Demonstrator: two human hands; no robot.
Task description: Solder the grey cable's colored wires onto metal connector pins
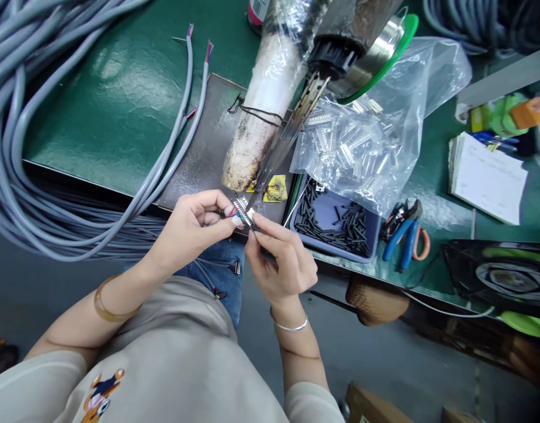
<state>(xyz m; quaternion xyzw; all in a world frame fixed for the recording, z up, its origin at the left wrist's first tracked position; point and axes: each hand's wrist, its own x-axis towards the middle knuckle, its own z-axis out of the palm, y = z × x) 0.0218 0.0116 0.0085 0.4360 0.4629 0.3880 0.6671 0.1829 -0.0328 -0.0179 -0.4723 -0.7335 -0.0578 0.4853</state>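
Observation:
My left hand is closed, thumb and forefinger pinching thin coloured wires at a small metal pin connector. My right hand is closed too, its fingertips gripping the connector's right end. Both hands meet just beyond my lap, at the bench's front edge. Right above the connector is the lower end of a slotted metal tool that slants down from a dark holder; I cannot tell whether it touches. A yellow sponge lies behind the fingers, partly covered by this tool.
Thick grey cables fill the left. A whitish wrapped tube and a solder spool stand ahead. On the right are a bag of connectors, a blue tray of black sleeves, pliers, a paper pad and a fan.

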